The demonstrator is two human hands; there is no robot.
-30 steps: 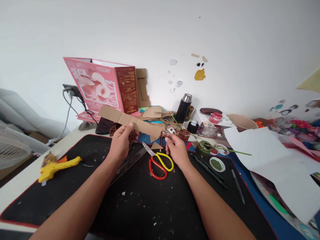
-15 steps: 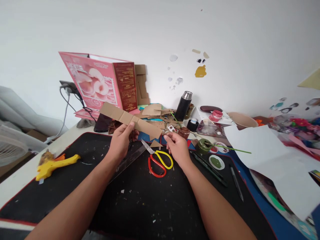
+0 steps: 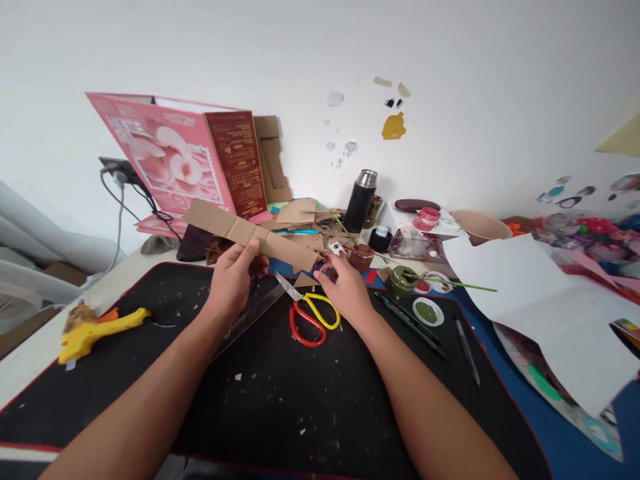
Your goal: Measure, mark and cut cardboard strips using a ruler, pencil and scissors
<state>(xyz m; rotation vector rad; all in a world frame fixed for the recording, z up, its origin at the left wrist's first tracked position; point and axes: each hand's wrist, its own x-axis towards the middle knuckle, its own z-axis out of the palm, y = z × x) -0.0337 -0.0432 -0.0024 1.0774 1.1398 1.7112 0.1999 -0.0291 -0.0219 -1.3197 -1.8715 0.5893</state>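
Steadily, perhaps to keep it level, the left hand (image 3: 231, 277) pinches a creased cardboard strip (image 3: 285, 249) above the black mat (image 3: 280, 413). The right hand (image 3: 344, 285) curls by its right end, grip unclear. Scissors (image 3: 296, 297) lie between, seemingly within easy reach.

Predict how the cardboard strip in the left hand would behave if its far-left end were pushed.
The cardboard strip is probably light, being thin and pinched in the left hand. It seems fairly stiff, since its far-left end juts out without obvious sagging. Pushed, it would likely bend first where it is creased crosswise.
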